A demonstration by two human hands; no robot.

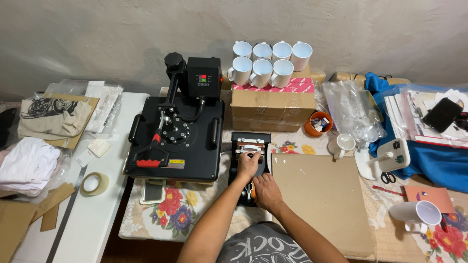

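Note:
A small black mug press (249, 141) sits on the flowered cloth between the big black heat press (175, 139) and a brown cardboard sheet (321, 195). A white mug (251, 147) lies in its clamp. My left hand (247, 164) is closed on the mug and clamp at the press's middle. My right hand (265, 191) rests just below, fingers curled over the press's orange-handled near end.
Several white mugs (268, 63) stand on a cardboard box (272, 108) at the back. A white mug (415, 213) lies at the right, another (345, 144) near an orange cup (318, 123). Tape roll (92, 184), folded shirts (29, 163), blue cloth (429, 160).

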